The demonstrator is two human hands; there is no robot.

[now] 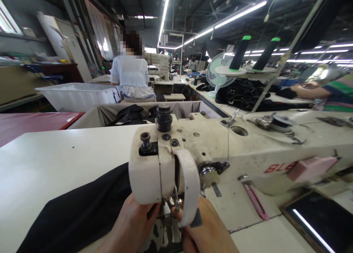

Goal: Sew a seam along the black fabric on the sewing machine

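Observation:
A cream sewing machine [220, 146] fills the middle of the head view, its head close to me. Black fabric [79, 212] lies on the white table [55, 154] and runs under the machine head. My left hand [129, 223] rests at the needle area, fingers down by the black fabric under the presser foot. My right hand [209, 231] sits just right of the needle, pinching a small dark piece [196, 219] against the machine's face guard. The needle itself is mostly hidden behind the guard.
A person in a white top [131, 75] sits with their back to me at a station ahead. Fabric bins [74, 95] stand behind the table. Two black thread cones [239, 53] and a fan [217, 76] are at the right, where another worker's arm [309, 91] reaches over dark cloth.

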